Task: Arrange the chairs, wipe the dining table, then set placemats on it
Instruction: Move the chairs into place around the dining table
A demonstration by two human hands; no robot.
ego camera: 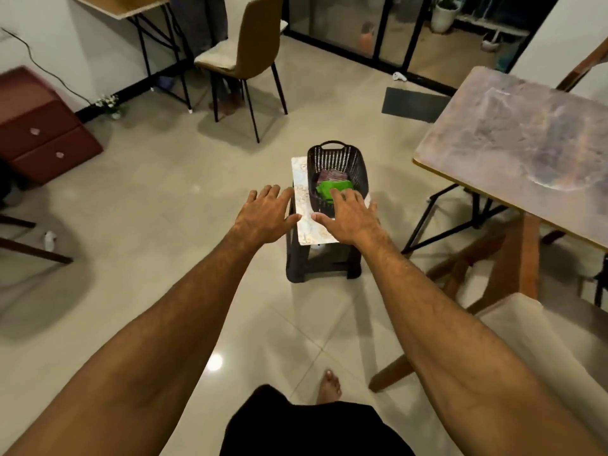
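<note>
A black perforated basket (pixel 357 166) stands on a pale patterned mat (pixel 301 179) that lies on a dark stool (pixel 297 264) in the middle of the floor. Inside the basket lie a green cloth (pixel 332 187) and a folded reddish item (pixel 330 176). My right hand (pixel 350 217) is stretched out, fingers straight, over the basket's near rim. My left hand (pixel 268 213) hovers with spread fingers at the stool's left edge. Both hold nothing. The dining table (pixel 513 133) with a marbled brown top stands at the right. A tan chair (pixel 245 54) stands at the back.
A cushioned wooden chair (pixel 533 327) is at the lower right beside the table. A dark red drawer unit (pixel 42 133) sits at the left. A folding desk (pixel 131 8) stands at the back left, glass doors behind. A dark floor mat (pixel 414 105) lies near the doors.
</note>
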